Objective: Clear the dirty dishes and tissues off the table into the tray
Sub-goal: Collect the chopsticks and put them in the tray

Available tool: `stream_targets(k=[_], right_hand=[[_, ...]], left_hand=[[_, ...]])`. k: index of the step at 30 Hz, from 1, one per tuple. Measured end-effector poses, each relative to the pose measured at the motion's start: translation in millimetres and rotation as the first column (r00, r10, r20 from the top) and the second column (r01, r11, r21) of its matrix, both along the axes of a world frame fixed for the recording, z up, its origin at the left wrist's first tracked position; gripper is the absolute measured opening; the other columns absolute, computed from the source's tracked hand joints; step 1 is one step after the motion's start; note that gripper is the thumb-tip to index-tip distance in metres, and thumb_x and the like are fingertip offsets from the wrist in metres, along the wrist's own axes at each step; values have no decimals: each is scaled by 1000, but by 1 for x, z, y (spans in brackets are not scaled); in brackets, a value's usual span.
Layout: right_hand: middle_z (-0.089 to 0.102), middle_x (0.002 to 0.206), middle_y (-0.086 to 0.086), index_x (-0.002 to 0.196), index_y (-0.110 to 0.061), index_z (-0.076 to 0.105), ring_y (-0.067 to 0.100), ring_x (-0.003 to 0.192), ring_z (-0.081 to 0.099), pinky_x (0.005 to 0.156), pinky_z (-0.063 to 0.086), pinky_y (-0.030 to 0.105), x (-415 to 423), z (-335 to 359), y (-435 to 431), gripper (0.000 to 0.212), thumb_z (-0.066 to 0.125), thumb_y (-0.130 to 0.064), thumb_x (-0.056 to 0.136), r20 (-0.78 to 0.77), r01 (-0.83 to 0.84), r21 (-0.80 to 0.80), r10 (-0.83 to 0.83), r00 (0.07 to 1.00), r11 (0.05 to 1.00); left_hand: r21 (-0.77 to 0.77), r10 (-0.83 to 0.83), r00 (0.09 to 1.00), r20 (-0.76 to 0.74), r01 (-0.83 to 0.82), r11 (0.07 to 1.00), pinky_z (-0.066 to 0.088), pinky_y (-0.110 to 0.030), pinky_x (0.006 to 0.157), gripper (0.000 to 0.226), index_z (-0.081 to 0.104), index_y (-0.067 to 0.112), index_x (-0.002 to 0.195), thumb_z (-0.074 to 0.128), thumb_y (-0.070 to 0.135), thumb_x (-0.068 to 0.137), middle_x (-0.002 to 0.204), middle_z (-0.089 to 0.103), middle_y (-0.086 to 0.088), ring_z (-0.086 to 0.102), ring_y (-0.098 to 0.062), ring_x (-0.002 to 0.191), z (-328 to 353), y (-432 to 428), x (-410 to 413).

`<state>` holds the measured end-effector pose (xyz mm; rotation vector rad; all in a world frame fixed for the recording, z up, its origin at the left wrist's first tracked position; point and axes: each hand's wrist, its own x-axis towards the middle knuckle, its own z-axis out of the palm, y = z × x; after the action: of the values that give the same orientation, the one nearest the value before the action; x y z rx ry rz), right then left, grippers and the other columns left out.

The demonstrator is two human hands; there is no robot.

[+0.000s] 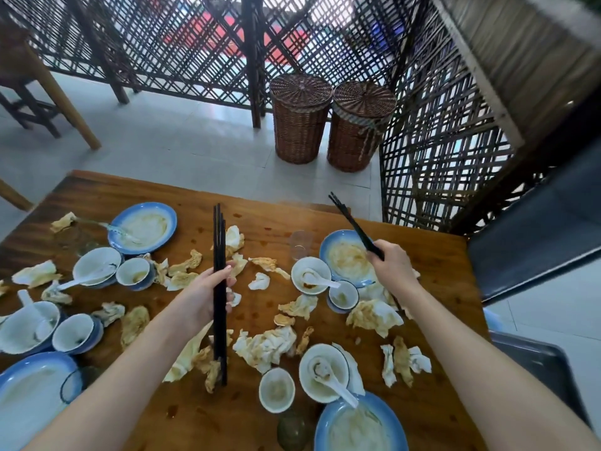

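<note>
My left hand (211,288) curls round a chopstick bundle (219,252) mid-length over the table (260,219), right hand (395,265) pinches a second pair (353,224) low; sticks likely stiff, light, slick, tissues (266,348) soft, bowls (294,271) breakable

Wooden desk (266,219), spotted with stains. Left of the left hand (211,294): blue-rimmed plates (143,227) and white bowls (97,266). Between it and the right hand (395,265): crumpled tissues (270,348), a clear glass (300,244). Nearer than both: more bowls, plates, tissues.
</note>
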<state>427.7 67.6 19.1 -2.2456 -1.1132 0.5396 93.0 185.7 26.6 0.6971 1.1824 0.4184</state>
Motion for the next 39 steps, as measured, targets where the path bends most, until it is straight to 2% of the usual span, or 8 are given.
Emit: stream_targets(k=[5, 8, 12, 18, 22, 28, 36, 39], right_hand=[[55, 74, 2, 87, -19, 54, 19, 63, 59, 47, 41, 22, -36, 22, -32, 13, 50, -20, 99, -245, 95, -41, -102, 964, 995], [50, 68, 1, 93, -18, 59, 14, 54, 46, 48, 35, 25, -61, 26, -58, 13, 48, -23, 99, -370, 190, -92, -211, 905, 977], [48, 65, 2, 95, -12, 62, 15, 52, 43, 50, 34, 28, -87, 34, -94, 16, 51, -22, 98, -573, 283, -144, -313, 758, 948], [56, 72, 5, 112, -4, 55, 14, 54, 47, 49, 34, 28, -118, 46, -153, 17, 52, -6, 96, -795, 462, -65, -326, 511, 884], [56, 64, 3, 108, -2, 56, 12, 50, 47, 49, 33, 27, -124, 53, -193, 16, 49, 1, 94, -833, 541, -86, -359, 422, 837], [60, 80, 10, 110, -2, 56, 17, 57, 51, 49, 39, 29, -114, 60, -255, 27, 43, 11, 90, -847, 655, -70, -391, 359, 752], [62, 90, 12, 115, -4, 54, 20, 65, 55, 54, 46, 31, -81, 62, -365, 33, 41, 14, 91, -847, 694, -39, -392, 360, 719], [62, 92, 13, 108, -4, 54, 20, 65, 56, 52, 47, 29, -65, 57, -420, 27, 42, 15, 91, -846, 687, -30, -385, 370, 726]], left_hand=[[23, -60, 995, 76, 58, 998, 43, -28, 47, 22, 64, 19, 115, 60, 25, 94, 63, 56, 1, 50, -15, 50, 17, -16, -2], [36, -95, 991, 90, 92, 995, 41, -28, 48, 21, 63, 19, 115, 58, 23, 96, 64, 55, 1, 50, -15, 51, 23, -29, -2], [61, -180, 982, 56, 177, 982, 39, -28, 46, 20, 62, 18, 116, 57, 22, 96, 74, 52, -1, 49, -15, 51, 25, -47, 3], [16, -321, 947, 25, 320, 947, 41, -28, 47, 18, 60, 15, 115, 54, 16, 98, 77, 52, -5, 49, -17, 55, 20, -89, 26], [-25, -385, 921, 67, 387, 922, 39, -28, 49, 17, 59, 14, 113, 52, 11, 98, 74, 51, -6, 49, -18, 54, 20, -124, 48], [-62, -426, 895, 130, 436, 898, 46, -26, 39, 13, 59, 10, 105, 51, 4, 96, 81, 57, -12, 56, -23, 50, 30, -173, 75], [-75, -499, 841, 208, 522, 849, 46, -27, 42, 18, 48, 10, 111, 46, 0, 96, 87, 59, -10, 61, -23, 53, 41, -272, 119], [-86, -520, 835, 182, 540, 837, 50, -29, 47, 16, 51, 9, 111, 51, 2, 96, 94, 63, -11, 64, -24, 62, 39, -327, 140]])
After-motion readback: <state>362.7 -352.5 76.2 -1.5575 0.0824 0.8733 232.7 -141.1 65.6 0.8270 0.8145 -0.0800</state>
